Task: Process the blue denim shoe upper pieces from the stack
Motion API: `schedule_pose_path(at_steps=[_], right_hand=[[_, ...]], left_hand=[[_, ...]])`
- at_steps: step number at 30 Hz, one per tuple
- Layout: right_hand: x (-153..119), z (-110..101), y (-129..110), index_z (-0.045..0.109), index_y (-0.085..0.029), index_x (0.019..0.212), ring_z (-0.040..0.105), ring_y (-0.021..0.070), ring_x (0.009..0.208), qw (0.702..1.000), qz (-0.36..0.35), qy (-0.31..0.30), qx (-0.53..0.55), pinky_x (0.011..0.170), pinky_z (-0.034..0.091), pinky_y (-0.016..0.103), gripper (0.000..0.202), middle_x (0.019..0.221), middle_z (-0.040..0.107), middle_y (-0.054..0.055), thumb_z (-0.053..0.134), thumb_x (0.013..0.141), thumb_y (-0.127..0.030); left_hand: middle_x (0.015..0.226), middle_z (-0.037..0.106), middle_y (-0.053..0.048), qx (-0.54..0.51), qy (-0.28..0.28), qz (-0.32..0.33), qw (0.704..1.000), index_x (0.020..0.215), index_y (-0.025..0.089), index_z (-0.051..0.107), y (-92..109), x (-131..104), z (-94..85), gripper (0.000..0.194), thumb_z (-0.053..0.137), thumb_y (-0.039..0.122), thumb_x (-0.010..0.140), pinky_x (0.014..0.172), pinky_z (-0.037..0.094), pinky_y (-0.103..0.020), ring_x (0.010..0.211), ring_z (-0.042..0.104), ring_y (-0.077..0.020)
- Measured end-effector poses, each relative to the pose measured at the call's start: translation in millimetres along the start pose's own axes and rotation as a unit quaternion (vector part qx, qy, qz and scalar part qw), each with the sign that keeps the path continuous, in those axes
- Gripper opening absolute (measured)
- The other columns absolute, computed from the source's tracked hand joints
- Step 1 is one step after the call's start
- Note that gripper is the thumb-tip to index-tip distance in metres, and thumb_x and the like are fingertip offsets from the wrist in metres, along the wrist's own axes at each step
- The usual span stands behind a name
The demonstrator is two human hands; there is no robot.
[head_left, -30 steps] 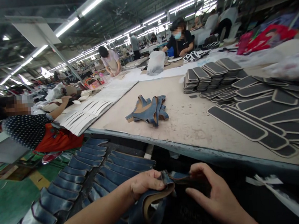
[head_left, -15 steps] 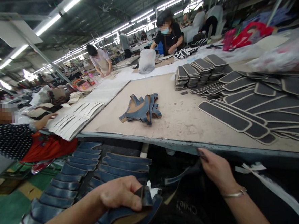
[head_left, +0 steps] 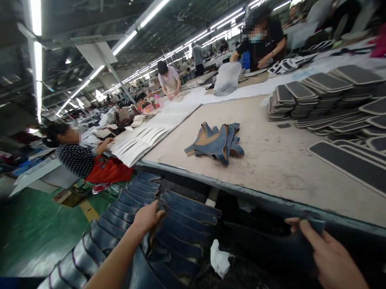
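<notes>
My left hand (head_left: 147, 219) is closed in a pinch over the rows of blue leather pieces (head_left: 185, 232), with a curved blue leather piece hanging from its fingers. My right hand (head_left: 333, 253) is below the table's front edge, thumb and fingers closed on a dark blue leather piece (head_left: 316, 225); motion and shadow blur its outline. Several cut blue leather straps (head_left: 224, 144) with tan undersides lie in a small heap on the table (head_left: 259, 166). Crumpled white paper or plastic (head_left: 220, 259) rests in front of me, between my hands.
Stacks of dark grey pads with pale borders (head_left: 354, 161) cover the table's right side. White slit sheets (head_left: 143, 141) lie at the left, near a co-worker in a dotted top (head_left: 74, 158). Across the table, a masked person (head_left: 262, 44) works beside a white bag (head_left: 226, 79).
My left hand has moved forward and away from me, over the leather rows. My right hand is now lower and farther right in view. The camera has turned left.
</notes>
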State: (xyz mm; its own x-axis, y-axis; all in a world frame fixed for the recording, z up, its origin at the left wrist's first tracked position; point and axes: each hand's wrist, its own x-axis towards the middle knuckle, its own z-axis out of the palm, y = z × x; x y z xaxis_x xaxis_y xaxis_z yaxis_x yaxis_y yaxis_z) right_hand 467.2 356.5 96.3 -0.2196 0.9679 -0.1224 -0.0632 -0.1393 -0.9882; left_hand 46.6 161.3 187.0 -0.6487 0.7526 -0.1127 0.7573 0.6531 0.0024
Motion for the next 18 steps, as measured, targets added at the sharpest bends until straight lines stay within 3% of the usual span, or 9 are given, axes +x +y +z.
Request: schedule_pose_path(at_steps=[3,5,7,9,12,15,18], right_hand=[[-12.5,22.0,-8.5,0.067,-0.023,0.1,0.058,0.0228,0.082,0.997,0.04,-0.069,-0.011,0.067,0.048,0.028,0.047,0.089,0.064,0.002,0.057,0.078,-0.064],[-18.9,37.3,-13.9,0.066,-0.022,0.099,0.057,0.0237,0.087,0.995,0.009,-0.096,-0.031,0.077,0.046,0.031,0.047,0.091,0.063,0.003,0.053,0.082,-0.063],[-24.0,48.8,-17.0,0.064,-0.021,0.101,0.055,0.0241,0.096,0.991,-0.048,-0.112,-0.056,0.088,0.041,0.032,0.042,0.097,0.063,0.003,0.049,0.088,-0.058],[-28.9,54.7,-17.7,0.062,-0.021,0.107,0.053,0.0234,0.104,0.985,-0.1,-0.123,-0.075,0.094,0.038,0.032,0.038,0.106,0.062,0.004,0.044,0.093,-0.052],[-33.7,54.1,-15.3,0.058,-0.022,0.114,0.052,0.0224,0.109,0.979,-0.132,-0.132,-0.086,0.096,0.038,0.033,0.036,0.114,0.059,0.006,0.039,0.097,-0.047],[-34.3,48.6,-11.8,0.058,-0.021,0.114,0.052,0.0224,0.11,0.978,-0.143,-0.127,-0.086,0.097,0.039,0.034,0.036,0.116,0.059,0.007,0.037,0.097,-0.046],[-32.6,43.9,-10.4,0.059,-0.021,0.112,0.052,0.0221,0.108,0.978,-0.151,-0.119,-0.084,0.096,0.041,0.035,0.036,0.115,0.058,0.008,0.035,0.098,-0.045]], left_hand=[[0.133,0.046,-0.023,0.009,0.167,0.026,0.986,0.131,0.006,0.041,17.0,3.0,24.4,0.062,0.055,0.034,0.077,0.104,0.032,-0.047,0.125,0.04,-0.0361],[0.133,0.047,-0.019,-0.088,0.234,0.092,0.964,0.128,0.009,0.047,48.2,-0.8,30.2,0.056,0.054,0.037,0.079,0.107,0.031,-0.044,0.125,0.041,-0.0325],[0.117,0.059,-0.013,-0.256,0.165,0.178,0.936,0.114,0.014,0.059,92.6,-14.9,30.1,0.04,0.052,0.038,0.083,0.099,0.042,-0.037,0.11,0.054,-0.0254],[0.102,0.065,-0.007,-0.388,0.02,0.254,0.886,0.102,0.019,0.065,141.6,-35.7,28.9,0.027,0.055,0.035,0.083,0.089,0.047,-0.031,0.098,0.059,-0.0202],[0.09,0.067,-0.004,-0.485,-0.105,0.275,0.823,0.096,0.019,0.068,203.8,-61.7,32.4,0.022,0.064,0.028,0.077,0.077,0.049,-0.026,0.085,0.062,-0.0172],[0.084,0.068,-0.003,-0.507,-0.127,0.262,0.811,0.088,0.018,0.07,239.4,-73.2,40.8,0.017,0.067,0.026,0.073,0.073,0.048,-0.026,0.079,0.062,-0.0165],[0.076,0.066,-0.001,-0.507,-0.101,0.251,0.818,0.079,0.018,0.069,255.7,-75.4,47.7,0.009,0.067,0.025,0.072,0.069,0.045,-0.024,0.072,0.059,-0.0148]])
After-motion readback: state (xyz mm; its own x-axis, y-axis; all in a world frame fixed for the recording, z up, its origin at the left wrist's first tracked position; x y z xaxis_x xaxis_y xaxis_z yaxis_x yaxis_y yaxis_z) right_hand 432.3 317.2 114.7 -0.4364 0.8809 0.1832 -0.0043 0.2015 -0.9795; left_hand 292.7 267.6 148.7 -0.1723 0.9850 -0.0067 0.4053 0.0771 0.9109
